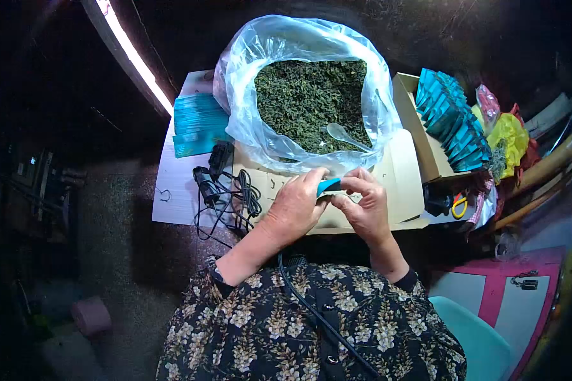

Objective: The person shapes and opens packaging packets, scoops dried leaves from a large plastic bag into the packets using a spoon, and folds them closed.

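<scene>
Just in front of my chest, both hands hold a small teal packet [328, 185]. My left hand [293, 204] is closed around its left side. The fingers of my right hand [368, 204] pinch its right edge, and the mouth of the packet cannot be made out. Beyond my hands, a clear plastic bag [235, 76] stands wide, full of dark green dried tea leaves [305, 101]. A clear plastic spoon [343, 134] lies on the leaves. Left of the bag sits a stack of flat teal packets [200, 120].
At right, a cardboard box [413, 120] holds several filled teal packets [451, 120]. Black cables [245, 197] with adapters lie at the table's left. Orange-handled scissors [459, 206] and yellow and red bags [508, 136] crowd the right edge. A cord [292, 286] runs down my front.
</scene>
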A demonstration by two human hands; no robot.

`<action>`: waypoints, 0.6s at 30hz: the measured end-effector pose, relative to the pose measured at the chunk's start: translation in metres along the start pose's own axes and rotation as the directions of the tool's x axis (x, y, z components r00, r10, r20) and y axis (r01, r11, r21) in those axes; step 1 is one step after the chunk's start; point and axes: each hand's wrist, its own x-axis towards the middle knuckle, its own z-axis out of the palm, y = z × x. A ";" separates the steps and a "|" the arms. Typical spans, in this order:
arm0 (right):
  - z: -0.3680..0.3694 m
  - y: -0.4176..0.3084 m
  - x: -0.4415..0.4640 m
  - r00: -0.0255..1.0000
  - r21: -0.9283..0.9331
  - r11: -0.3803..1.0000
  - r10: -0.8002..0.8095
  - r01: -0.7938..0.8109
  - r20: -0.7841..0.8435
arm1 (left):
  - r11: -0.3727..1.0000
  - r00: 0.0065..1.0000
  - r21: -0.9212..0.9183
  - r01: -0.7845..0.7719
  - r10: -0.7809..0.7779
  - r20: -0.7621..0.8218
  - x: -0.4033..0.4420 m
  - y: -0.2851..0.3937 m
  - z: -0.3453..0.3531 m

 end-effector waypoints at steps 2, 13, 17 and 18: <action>0.003 -0.001 0.000 0.996 -0.064 0.995 -0.073 0.070 -0.045 | 1.000 1.000 0.011 -0.021 0.020 0.010 -0.001 0.000 0.000; -0.026 0.000 0.002 0.925 -0.241 0.924 -0.341 0.297 -0.167 | 0.998 0.988 -0.067 -0.007 0.017 0.153 0.001 0.006 -0.015; -0.028 0.001 -0.006 0.911 -0.274 0.895 -0.395 0.353 -0.119 | 0.996 0.976 -0.048 -0.071 0.079 0.202 0.001 0.002 -0.012; -0.029 0.001 -0.008 0.906 -0.276 0.887 -0.411 0.370 -0.106 | 0.997 0.977 -0.035 -0.073 0.079 0.199 0.002 0.001 -0.012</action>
